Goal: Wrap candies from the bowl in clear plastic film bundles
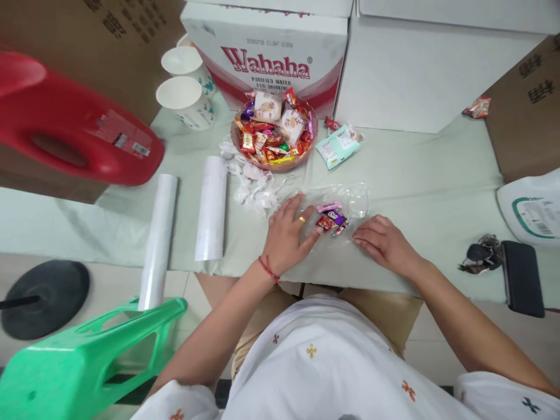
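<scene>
On the pale green tabletop lies a clear plastic bag or film (356, 195), with several small wrapped candies (333, 217) in red, purple and pink on or inside it. My left hand (289, 228), wearing a ring and a red string bracelet, rests palm down on the plastic's left part, its fingers apart. To the right, my right hand (382, 242) has its fingers together at the plastic's right edge; whether they pinch it is too small to tell. Behind them stands a bowl (273, 166) full of wrapped candies and snacks.
Two white rolls (212, 207) (160, 239), crumpled white plastic (258, 189), paper cups (186, 102) and a red jug (79, 122) are to the left. Boxes (280, 52) line the back. Keys (480, 255), a phone (522, 277) and a white container (534, 207) lie right. A green stool (56, 373) stands below.
</scene>
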{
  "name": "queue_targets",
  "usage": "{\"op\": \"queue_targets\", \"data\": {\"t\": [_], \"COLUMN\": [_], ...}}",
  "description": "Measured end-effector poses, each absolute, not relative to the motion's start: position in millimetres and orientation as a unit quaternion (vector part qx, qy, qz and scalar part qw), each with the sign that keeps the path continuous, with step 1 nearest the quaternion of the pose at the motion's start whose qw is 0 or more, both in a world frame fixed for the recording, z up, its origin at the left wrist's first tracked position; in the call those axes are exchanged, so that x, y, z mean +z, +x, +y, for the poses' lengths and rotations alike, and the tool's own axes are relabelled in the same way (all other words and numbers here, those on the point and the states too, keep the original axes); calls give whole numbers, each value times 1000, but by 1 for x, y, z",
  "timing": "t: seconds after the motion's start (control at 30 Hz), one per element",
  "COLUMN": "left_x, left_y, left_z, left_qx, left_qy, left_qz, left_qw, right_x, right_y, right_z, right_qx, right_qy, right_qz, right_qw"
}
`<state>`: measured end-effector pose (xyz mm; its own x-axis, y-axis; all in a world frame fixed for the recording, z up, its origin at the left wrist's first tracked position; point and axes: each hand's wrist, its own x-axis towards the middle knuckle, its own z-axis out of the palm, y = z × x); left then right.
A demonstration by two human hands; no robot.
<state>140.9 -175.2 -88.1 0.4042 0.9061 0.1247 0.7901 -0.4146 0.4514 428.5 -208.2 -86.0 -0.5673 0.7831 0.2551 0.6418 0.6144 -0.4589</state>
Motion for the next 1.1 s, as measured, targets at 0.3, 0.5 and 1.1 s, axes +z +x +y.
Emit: {"op": "queue_targets", "data": {"t": [0.3,0.5,1.1], "left_x": [-92,-88,-105], "left_y": [180,188,164], "left_z": [-126,-110,-123], "left_qx": [138,89,165], "left_qy": [849,868,911], "left_qz": [491,471,275], "left_qw": [139,130,258], "right_x": [-85,-89,-90], "right_y": [422,423,410], "right_z": [-197,-200,-196], "right_qx": [166,182,244], "right_qy": [-405,-433,-485], "right_qz": [-870,-853,-789], "right_qw": [229,226,287]}}
